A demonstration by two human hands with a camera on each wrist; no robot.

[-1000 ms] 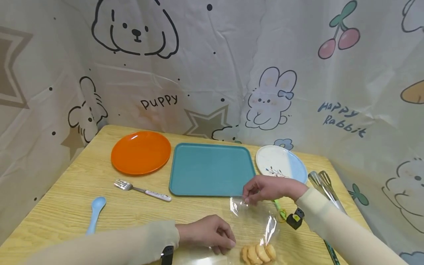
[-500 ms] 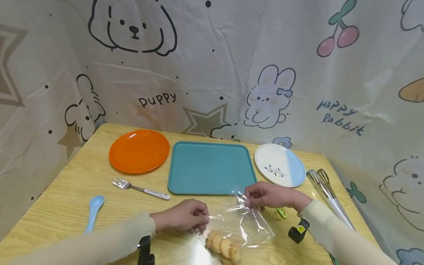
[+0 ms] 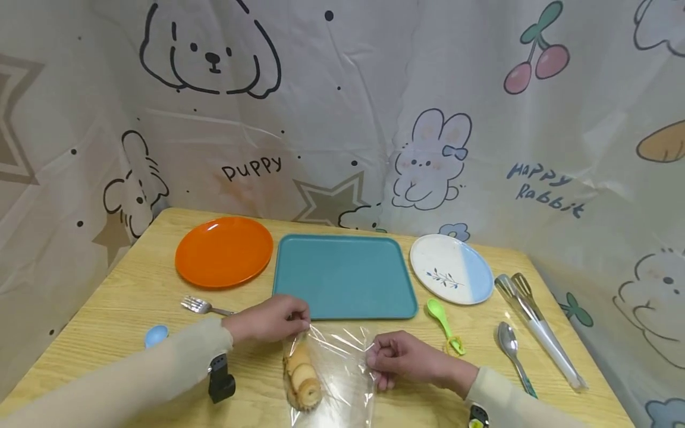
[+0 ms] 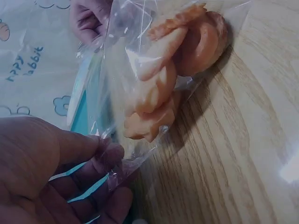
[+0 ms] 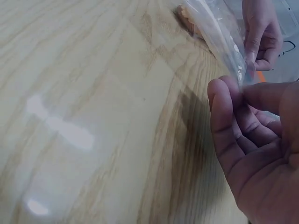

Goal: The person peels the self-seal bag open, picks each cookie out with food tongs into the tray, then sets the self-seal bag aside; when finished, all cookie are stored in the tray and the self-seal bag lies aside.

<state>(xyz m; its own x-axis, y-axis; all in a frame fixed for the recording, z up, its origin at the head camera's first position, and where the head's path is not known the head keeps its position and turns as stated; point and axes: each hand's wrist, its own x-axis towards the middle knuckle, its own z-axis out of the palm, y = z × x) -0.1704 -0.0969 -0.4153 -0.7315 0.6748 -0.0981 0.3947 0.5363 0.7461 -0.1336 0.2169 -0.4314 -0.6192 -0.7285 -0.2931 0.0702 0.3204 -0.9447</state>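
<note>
Cookies sit in the left side of the clear bag, bottom centre of frame; your right hand pinches the bag's right edge, thumb against fingers; your left hand pinches its upper left corner, by the teal tray mid-frame; step in hand looks like stretching the bag flat; can't tell where its mouth is; next move probably calls for finding that opening, pinches firm, cookies uncrushed
</note>
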